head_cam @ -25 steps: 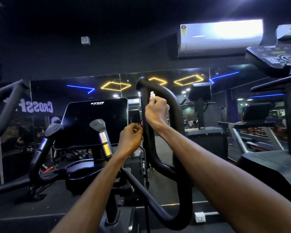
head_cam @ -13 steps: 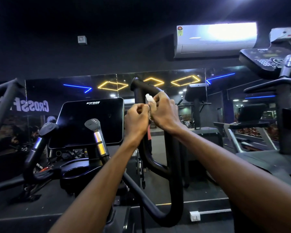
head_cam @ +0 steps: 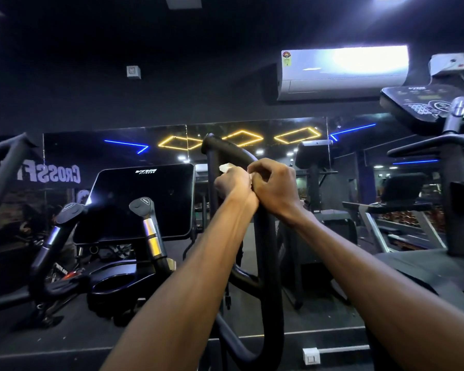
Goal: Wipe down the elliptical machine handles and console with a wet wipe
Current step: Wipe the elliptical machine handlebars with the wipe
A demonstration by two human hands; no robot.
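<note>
Hands, left (head_cam: pixel 232 183) and right (head_cam: pixel 275 187), clench wipe (head_cam: pixel 227 167) on handle (head_cam: pixel 265 250); mirrored "CROSSF" lettering (head_cam: pixel 50 176) behind.

I read mirrored white letters "CROSSF" on the far-left mirror wall (head_cam: pixel 48 176), a small white logo atop the black console screen (head_cam: pixel 142 202) too blurred to spell, neighbouring console's markings at far right (head_cam: pixel 423 108) unreadable

both arms stretched forward, left hand (head_cam: pixel 232 183) and right hand (head_cam: pixel 275 187) pressed together, fingers curled, up near the top of the looped handle (head_cam: pixel 265 236), left pinching the wipe (head_cam: pixel 227 167).
</note>
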